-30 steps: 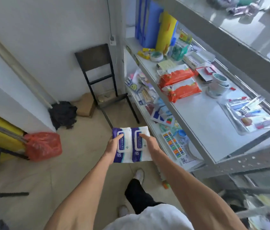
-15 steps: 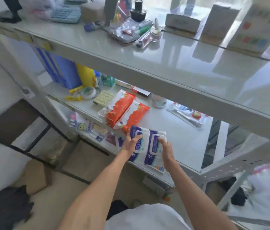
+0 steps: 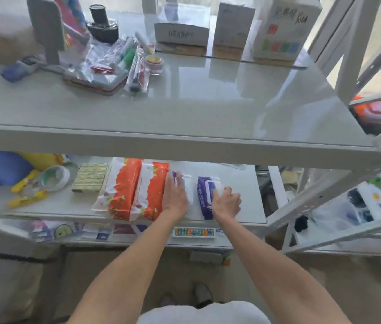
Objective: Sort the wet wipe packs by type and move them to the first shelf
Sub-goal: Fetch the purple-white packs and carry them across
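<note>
on the pale grey middle shelf board [image 3: 238, 183], far left, yellow plastic clips [image 3: 24, 195] lie beside a white roll of tape [image 3: 55, 177], with a pale yellow block of sticky notes [image 3: 90, 180] just to their right. next come two soft orange-and-white wet wipe packs, the first orange pack [image 3: 121, 188] and the second orange pack [image 3: 153, 190], lying side by side and touching. just beside them is the left purple-and-white wet wipe pack [image 3: 188, 185], mostly hidden under the left hand [image 3: 175, 197], which lies flat on it with straight fingers held together, palm down. a narrow gap of bare shelf separates it from the right purple-and-white wet wipe pack [image 3: 204, 195], which lies flat with its white lid up. the right hand [image 3: 226, 202] holds this pack at its right side, fingers curled over the edge near the lid.
</note>
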The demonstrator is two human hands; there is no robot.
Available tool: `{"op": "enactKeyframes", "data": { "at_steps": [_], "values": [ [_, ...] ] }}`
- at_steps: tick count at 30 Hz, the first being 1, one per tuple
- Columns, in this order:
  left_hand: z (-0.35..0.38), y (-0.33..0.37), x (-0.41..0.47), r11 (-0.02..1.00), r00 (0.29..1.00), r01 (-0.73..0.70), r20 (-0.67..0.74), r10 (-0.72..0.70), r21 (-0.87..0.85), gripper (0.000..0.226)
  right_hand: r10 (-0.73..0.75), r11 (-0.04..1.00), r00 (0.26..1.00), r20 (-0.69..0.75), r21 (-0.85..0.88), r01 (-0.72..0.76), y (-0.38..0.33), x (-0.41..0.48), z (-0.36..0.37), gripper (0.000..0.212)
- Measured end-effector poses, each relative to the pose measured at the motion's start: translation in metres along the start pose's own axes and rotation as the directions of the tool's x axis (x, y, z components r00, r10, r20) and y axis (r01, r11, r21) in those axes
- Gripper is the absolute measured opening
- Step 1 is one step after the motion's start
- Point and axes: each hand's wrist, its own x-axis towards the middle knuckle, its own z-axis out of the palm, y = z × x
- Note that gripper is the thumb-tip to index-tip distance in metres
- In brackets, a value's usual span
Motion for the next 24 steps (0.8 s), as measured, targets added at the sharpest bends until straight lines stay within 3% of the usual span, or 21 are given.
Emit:
{"op": "enactKeyframes", "data": {
  "at_steps": [2, 3, 5, 9, 12, 14, 16, 21, 24],
  "values": [
    [0.012, -0.008, -0.01, 0.968, 0.982, -0.188, 0.06, 0.18, 0.167, 0.067, -0.01, 1.0, 0.998, -0.054, 0.001, 0.01, 0.002, -0.009, 0.011, 0.047],
    [0.016, -0.012, -0.014, 0.952, 0.971, -0.227, 0.121, 0.205, 0.206, 0.066, -0.022, 1.0, 0.998, -0.052, 0.006, 0.022, 0.0, -0.012, 0.016, 0.046],
    [0.021, -0.017, -0.015, 0.942, 0.954, -0.239, 0.235, 0.184, 0.235, 0.069, -0.041, 0.999, 0.999, 0.003, 0.011, 0.041, -0.008, -0.011, 0.025, 0.046],
    [0.014, -0.016, -0.01, 0.942, 0.943, -0.238, 0.287, 0.167, 0.236, 0.079, -0.011, 1.0, 0.999, 0.045, 0.015, 0.01, -0.024, -0.01, 0.032, 0.049],
    [0.011, -0.014, -0.014, 0.959, 0.949, -0.231, 0.257, 0.185, 0.163, 0.075, 0.007, 0.999, 0.998, 0.058, 0.033, -0.009, -0.023, -0.013, 0.032, 0.049],
    [0.009, -0.005, -0.021, 0.959, 0.954, -0.283, 0.112, 0.278, 0.025, 0.052, 0.027, 0.993, 0.999, 0.04, 0.115, -0.032, -0.017, -0.018, 0.026, 0.049],
    [0.011, 0.01, -0.031, 0.913, 0.911, -0.404, 0.067, 0.408, -0.062, 0.032, 0.063, 0.979, 0.998, -0.031, 0.198, -0.056, -0.002, -0.027, 0.018, 0.045],
    [0.048, 0.069, -0.072, 0.811, 0.749, -0.575, 0.332, 0.574, -0.106, 0.016, 0.227, 0.923, 0.972, -0.063, 0.333, -0.194, 0.088, -0.06, -0.021, 0.03],
    [0.083, 0.112, -0.094, 0.769, 0.632, -0.618, 0.48, 0.609, -0.163, 0.015, 0.387, 0.869, 0.919, -0.075, 0.362, -0.337, 0.156, -0.08, -0.061, 0.028]
  ]
}}
